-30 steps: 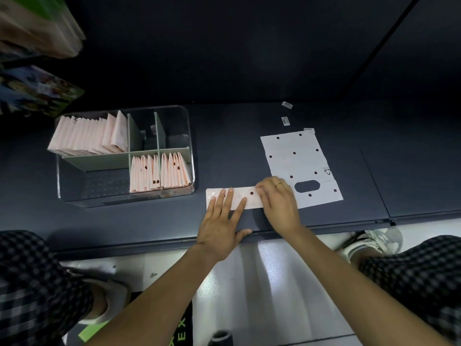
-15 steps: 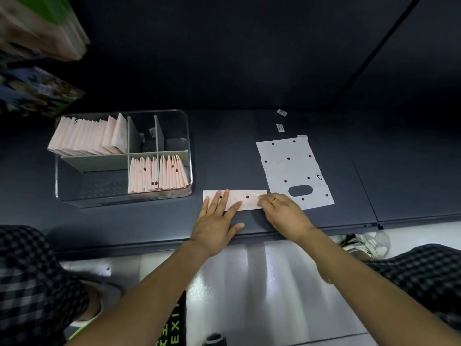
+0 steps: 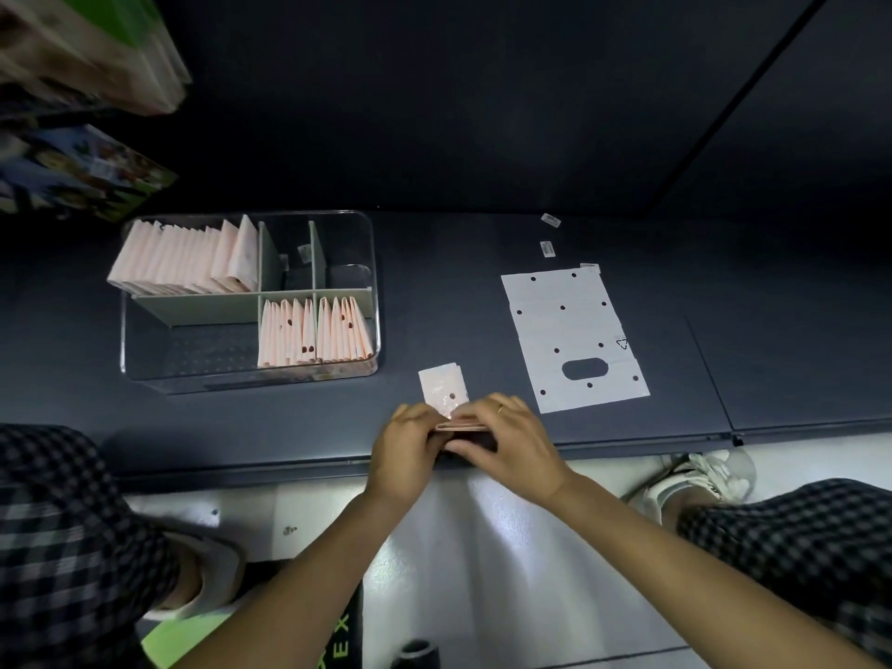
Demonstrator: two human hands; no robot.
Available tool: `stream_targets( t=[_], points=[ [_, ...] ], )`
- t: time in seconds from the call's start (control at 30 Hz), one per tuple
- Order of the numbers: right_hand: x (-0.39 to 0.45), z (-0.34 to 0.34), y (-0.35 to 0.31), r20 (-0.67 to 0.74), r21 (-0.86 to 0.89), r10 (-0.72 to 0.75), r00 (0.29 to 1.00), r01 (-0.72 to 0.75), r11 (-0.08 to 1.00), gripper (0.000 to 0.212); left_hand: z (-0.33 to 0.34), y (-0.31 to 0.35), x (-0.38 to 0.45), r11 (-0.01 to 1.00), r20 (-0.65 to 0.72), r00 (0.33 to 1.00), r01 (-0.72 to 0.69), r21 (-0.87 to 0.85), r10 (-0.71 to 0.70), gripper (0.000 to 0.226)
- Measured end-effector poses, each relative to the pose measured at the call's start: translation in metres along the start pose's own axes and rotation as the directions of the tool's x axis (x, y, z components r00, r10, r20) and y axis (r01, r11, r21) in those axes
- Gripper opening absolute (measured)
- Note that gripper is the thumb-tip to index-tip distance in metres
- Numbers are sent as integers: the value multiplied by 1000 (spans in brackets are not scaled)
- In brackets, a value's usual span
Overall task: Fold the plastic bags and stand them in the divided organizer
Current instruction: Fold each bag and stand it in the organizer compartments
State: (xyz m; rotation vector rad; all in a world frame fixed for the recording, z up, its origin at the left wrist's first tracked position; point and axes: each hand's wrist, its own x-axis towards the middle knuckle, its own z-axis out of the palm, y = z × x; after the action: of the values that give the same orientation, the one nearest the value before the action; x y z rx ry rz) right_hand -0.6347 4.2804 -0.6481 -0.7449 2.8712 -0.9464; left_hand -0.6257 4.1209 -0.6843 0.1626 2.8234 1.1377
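Folded plastic bag (image 3: 446,389) sits at the near edge of the worktop (image 3: 434,292), between my two hands. Half a second ago it lay as one long flat strip under both palms; now it's doubled over, one short flap standing out away from me, the folded layers bunched at the near end. So the strip fold is done and I'm on the final fold-down. Almost ready to stand it.

Left hand (image 3: 410,439) has its fingers curled in, pinching the left end of the bundle. Right hand (image 3: 504,439) has its fingers curled over the right end, thumb underneath, pinching the stacked edge. Before, both hands were flat and spread; that's changed.

Divided organizer (image 3: 371,263) is to the left, well apart from the hands, unmoved. Back-left compartment is packed with upright folded bags (image 3: 188,258); the two front-right compartments hold more folded bags (image 3: 313,333). The two small back compartments and the large front-left one look free, so my guess is this one goes in a front-right slot or starts a new one.

Flat unfolded bag (image 3: 572,335) lies to the right, untouched, likely next. Two small labels (image 3: 548,234) beyond it.
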Motion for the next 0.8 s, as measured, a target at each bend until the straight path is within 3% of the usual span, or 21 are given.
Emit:
stream_targets(
  t=[0.07, 0.13, 0.23, 0.37, 0.47, 0.57, 0.67, 0.8],
  points=[
    [6, -4, 4, 60, 207, 228, 972, -235, 950, 34, 1, 0, 0, 996, -33, 996, 77, -45, -78, 7],
    [15, -7, 8, 106, 301, 358, 928, -373, 878, 28, 2, 2, -2, 977, -42, 981, 182, -113, -188, 12],
    [29, -3, 13, 151, 360, 468, 871, -490, 794, 18, 1, 5, -3, 918, -18, 957, 273, -287, -291, 34],
    [42, 6, 15, 200, 310, 526, 826, -563, 766, 22, -2, 7, -10, 897, -96, 954, 229, -377, -284, 56],
    [50, 11, 17, 225, 199, 559, 798, -599, 776, 25, 1, 9, -22, 958, -161, 969, 143, -248, -186, 54],
    [56, 13, 18, 226, 125, 579, 784, -612, 781, 26, 7, 8, -30, 998, -188, 982, -14, 66, 26, 49],
    [60, 14, 19, 222, 109, 579, 785, -610, 785, 24, 13, 4, -33, 942, -104, 973, -169, 288, 207, 53],
    [60, 13, 20, 208, 113, 575, 791, -604, 789, 19, 15, -3, -39, 874, 46, 979, -197, 445, 197, 65]
  ],
)
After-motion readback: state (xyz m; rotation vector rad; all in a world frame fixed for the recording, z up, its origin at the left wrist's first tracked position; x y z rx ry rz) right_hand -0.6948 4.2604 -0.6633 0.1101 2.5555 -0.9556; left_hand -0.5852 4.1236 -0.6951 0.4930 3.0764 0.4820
